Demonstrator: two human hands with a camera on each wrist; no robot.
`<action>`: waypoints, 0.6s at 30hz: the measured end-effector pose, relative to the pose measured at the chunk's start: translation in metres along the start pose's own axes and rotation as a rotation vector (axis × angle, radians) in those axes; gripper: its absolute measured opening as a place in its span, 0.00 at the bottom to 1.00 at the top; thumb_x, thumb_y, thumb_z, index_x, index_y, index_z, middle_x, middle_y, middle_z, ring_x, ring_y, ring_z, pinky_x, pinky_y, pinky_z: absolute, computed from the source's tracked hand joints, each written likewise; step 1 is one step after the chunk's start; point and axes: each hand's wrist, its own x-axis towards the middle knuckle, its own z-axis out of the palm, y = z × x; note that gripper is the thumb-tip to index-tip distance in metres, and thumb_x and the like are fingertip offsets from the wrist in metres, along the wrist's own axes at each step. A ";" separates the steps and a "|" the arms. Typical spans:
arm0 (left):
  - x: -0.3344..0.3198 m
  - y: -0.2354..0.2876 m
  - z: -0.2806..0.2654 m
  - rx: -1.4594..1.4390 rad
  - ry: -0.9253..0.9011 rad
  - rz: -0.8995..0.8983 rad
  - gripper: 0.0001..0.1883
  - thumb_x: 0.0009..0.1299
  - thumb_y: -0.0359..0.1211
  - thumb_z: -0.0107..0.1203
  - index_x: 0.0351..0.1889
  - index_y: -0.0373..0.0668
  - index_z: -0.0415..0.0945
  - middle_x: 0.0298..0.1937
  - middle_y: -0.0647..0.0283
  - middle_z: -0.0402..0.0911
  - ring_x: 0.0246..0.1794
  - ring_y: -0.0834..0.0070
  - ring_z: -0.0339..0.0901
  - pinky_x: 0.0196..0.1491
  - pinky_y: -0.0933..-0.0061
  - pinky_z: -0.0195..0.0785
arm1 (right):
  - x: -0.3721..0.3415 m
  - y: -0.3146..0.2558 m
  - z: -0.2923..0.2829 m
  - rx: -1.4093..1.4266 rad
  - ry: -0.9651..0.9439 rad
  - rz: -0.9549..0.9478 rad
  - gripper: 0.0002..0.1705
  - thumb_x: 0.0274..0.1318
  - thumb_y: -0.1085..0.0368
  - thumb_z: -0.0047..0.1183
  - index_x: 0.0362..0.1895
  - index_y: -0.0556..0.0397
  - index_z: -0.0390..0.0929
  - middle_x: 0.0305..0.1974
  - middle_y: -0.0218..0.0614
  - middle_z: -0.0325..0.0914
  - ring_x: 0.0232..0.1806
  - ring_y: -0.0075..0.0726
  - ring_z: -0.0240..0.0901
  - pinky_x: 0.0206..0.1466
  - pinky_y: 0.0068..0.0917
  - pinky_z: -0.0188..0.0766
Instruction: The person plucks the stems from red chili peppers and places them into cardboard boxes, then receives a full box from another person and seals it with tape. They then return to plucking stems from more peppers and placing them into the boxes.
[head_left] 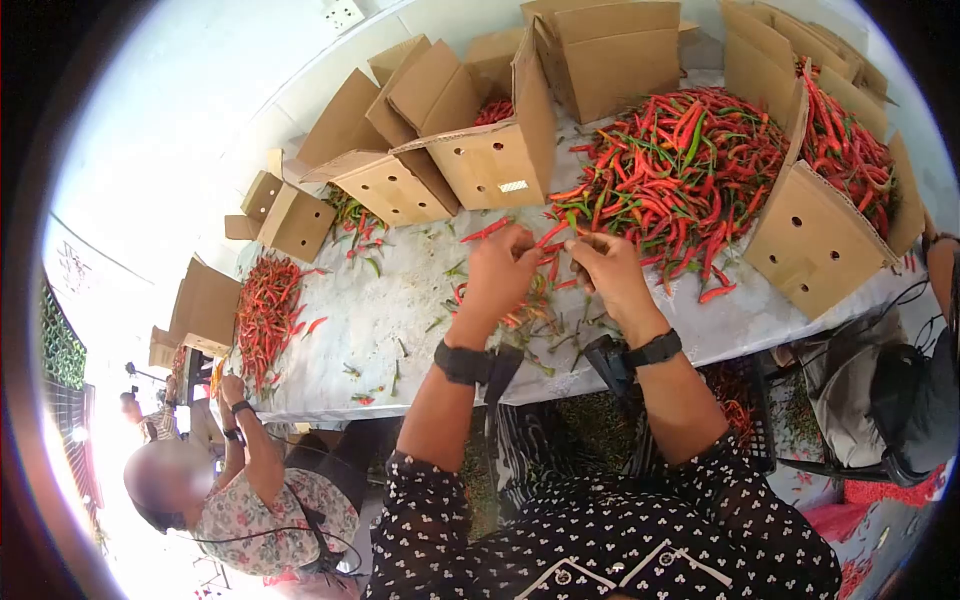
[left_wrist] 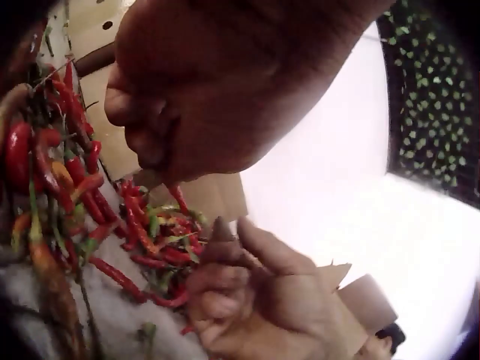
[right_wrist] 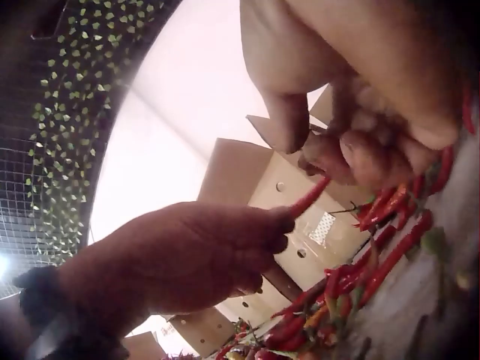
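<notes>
A red chili pepper (right_wrist: 309, 197) spans the gap between the two hands over the table. My left hand (head_left: 503, 272) pinches one end of it, seen from the side in the right wrist view. My right hand (head_left: 615, 275) has its thumb and curled fingertips at the chili's other end, pinching there; the stem is hidden by the fingers. In the left wrist view, the left hand (left_wrist: 217, 82) looms above and the right hand (left_wrist: 262, 307) faces it from below. Loose chilies and green stems (head_left: 520, 310) lie under the hands. A large heap of red chilies (head_left: 680, 165) rises just beyond the right hand.
Cardboard boxes line the back, one (head_left: 500, 150) with chilies inside. At right stands a box (head_left: 820, 240) filled with chilies. A smaller chili heap (head_left: 265, 310) lies at the table's left, where another person (head_left: 270, 500) works. The table (head_left: 350, 300) has a pale plastic cover.
</notes>
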 end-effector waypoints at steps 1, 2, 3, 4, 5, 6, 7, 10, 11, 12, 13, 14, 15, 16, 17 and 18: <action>-0.007 0.008 -0.005 -0.146 0.044 -0.063 0.08 0.58 0.31 0.55 0.31 0.35 0.77 0.23 0.60 0.78 0.23 0.75 0.74 0.29 0.74 0.66 | 0.000 -0.001 0.003 -0.034 -0.018 0.062 0.10 0.50 0.63 0.55 0.31 0.58 0.76 0.18 0.25 0.69 0.14 0.17 0.60 0.17 0.17 0.55; -0.014 0.015 -0.008 -0.145 0.046 -0.066 0.08 0.58 0.31 0.55 0.31 0.35 0.77 0.23 0.60 0.78 0.23 0.75 0.74 0.29 0.74 0.66 | -0.001 -0.001 0.005 -0.068 -0.035 0.124 0.10 0.50 0.62 0.56 0.28 0.56 0.75 0.17 0.25 0.68 0.13 0.18 0.59 0.15 0.18 0.54; -0.021 0.022 -0.010 -0.200 0.017 -0.125 0.09 0.58 0.30 0.56 0.33 0.34 0.76 0.24 0.59 0.78 0.24 0.76 0.75 0.29 0.75 0.67 | -0.002 -0.001 0.007 -0.069 -0.037 0.128 0.10 0.50 0.62 0.56 0.28 0.56 0.75 0.17 0.25 0.68 0.13 0.18 0.59 0.15 0.18 0.54; -0.026 0.024 -0.008 -0.255 -0.014 -0.184 0.10 0.57 0.28 0.56 0.35 0.33 0.75 0.25 0.58 0.79 0.24 0.77 0.76 0.29 0.76 0.68 | -0.004 0.000 0.009 -0.012 -0.069 0.109 0.09 0.50 0.63 0.56 0.27 0.56 0.76 0.17 0.25 0.69 0.13 0.18 0.59 0.15 0.18 0.54; -0.031 0.022 -0.004 -0.257 -0.018 -0.189 0.10 0.57 0.28 0.56 0.35 0.33 0.75 0.25 0.58 0.79 0.24 0.77 0.76 0.29 0.76 0.68 | -0.005 0.001 0.011 0.044 -0.100 0.091 0.08 0.51 0.63 0.55 0.26 0.55 0.76 0.17 0.25 0.69 0.13 0.18 0.60 0.16 0.18 0.54; -0.034 0.020 0.001 -0.337 0.012 -0.165 0.09 0.58 0.27 0.55 0.34 0.32 0.75 0.24 0.59 0.78 0.24 0.79 0.75 0.29 0.77 0.67 | -0.006 0.002 0.011 0.042 -0.096 0.095 0.08 0.51 0.63 0.55 0.26 0.55 0.76 0.17 0.25 0.69 0.13 0.18 0.60 0.16 0.18 0.54; -0.036 0.019 0.004 -0.417 0.043 -0.139 0.08 0.58 0.27 0.55 0.34 0.32 0.75 0.23 0.61 0.78 0.24 0.82 0.73 0.29 0.79 0.67 | -0.006 0.004 0.012 0.068 -0.091 0.069 0.07 0.52 0.64 0.55 0.27 0.55 0.76 0.17 0.25 0.69 0.14 0.18 0.59 0.16 0.18 0.54; -0.039 0.024 0.004 -0.599 0.065 -0.274 0.08 0.59 0.27 0.54 0.33 0.30 0.75 0.22 0.61 0.77 0.23 0.83 0.73 0.28 0.79 0.66 | -0.004 0.007 0.009 0.097 -0.113 0.022 0.06 0.53 0.65 0.53 0.29 0.54 0.76 0.17 0.24 0.68 0.14 0.18 0.59 0.17 0.18 0.54; -0.039 0.023 0.004 -0.600 0.065 -0.274 0.08 0.59 0.27 0.54 0.33 0.30 0.75 0.22 0.61 0.77 0.23 0.83 0.73 0.28 0.79 0.66 | -0.004 0.009 0.008 0.100 -0.145 0.001 0.05 0.54 0.66 0.52 0.30 0.54 0.76 0.17 0.24 0.68 0.14 0.18 0.59 0.18 0.18 0.54; -0.039 0.022 0.002 -0.528 0.052 -0.267 0.08 0.59 0.27 0.53 0.33 0.30 0.75 0.22 0.61 0.77 0.22 0.83 0.72 0.27 0.80 0.66 | -0.003 0.007 0.007 0.099 -0.145 0.002 0.05 0.54 0.66 0.52 0.30 0.54 0.76 0.17 0.24 0.68 0.14 0.18 0.59 0.18 0.18 0.54; -0.040 0.022 0.001 -0.455 0.039 -0.261 0.08 0.59 0.26 0.53 0.33 0.29 0.75 0.22 0.62 0.77 0.21 0.84 0.72 0.25 0.80 0.65 | -0.003 0.006 0.007 0.027 -0.166 -0.044 0.05 0.54 0.66 0.52 0.31 0.54 0.76 0.18 0.24 0.67 0.15 0.18 0.59 0.18 0.18 0.55; -0.041 0.022 0.001 -0.455 0.040 -0.264 0.08 0.59 0.26 0.53 0.33 0.29 0.75 0.22 0.62 0.77 0.21 0.84 0.72 0.25 0.80 0.65 | -0.003 0.006 0.007 -0.045 -0.188 -0.090 0.05 0.54 0.66 0.52 0.31 0.54 0.76 0.18 0.24 0.67 0.15 0.18 0.59 0.19 0.18 0.55; -0.041 0.028 -0.003 -0.407 0.036 -0.256 0.08 0.59 0.26 0.52 0.33 0.29 0.75 0.22 0.62 0.77 0.21 0.84 0.72 0.25 0.80 0.65 | -0.004 0.005 0.008 -0.046 -0.190 -0.087 0.05 0.54 0.66 0.52 0.31 0.54 0.76 0.18 0.24 0.67 0.15 0.18 0.59 0.19 0.18 0.55; -0.042 0.031 -0.005 -0.359 0.030 -0.249 0.08 0.59 0.26 0.51 0.33 0.29 0.75 0.21 0.62 0.77 0.20 0.83 0.72 0.24 0.81 0.64 | -0.004 0.005 0.010 -0.002 -0.170 -0.061 0.04 0.52 0.67 0.53 0.30 0.54 0.75 0.18 0.23 0.67 0.15 0.17 0.58 0.19 0.18 0.54; -0.043 0.030 -0.005 -0.360 0.029 -0.253 0.08 0.59 0.26 0.51 0.33 0.29 0.75 0.21 0.62 0.77 0.20 0.83 0.72 0.24 0.81 0.64 | -0.005 0.006 0.011 0.041 -0.149 -0.035 0.03 0.50 0.68 0.54 0.29 0.54 0.74 0.17 0.22 0.66 0.15 0.16 0.57 0.18 0.18 0.53; -0.042 0.028 -0.004 -0.416 0.015 -0.276 0.08 0.59 0.25 0.51 0.33 0.29 0.75 0.21 0.62 0.76 0.19 0.84 0.71 0.23 0.81 0.63 | -0.004 0.007 0.010 0.040 -0.150 -0.032 0.03 0.50 0.68 0.54 0.29 0.54 0.74 0.17 0.22 0.66 0.15 0.16 0.57 0.18 0.18 0.53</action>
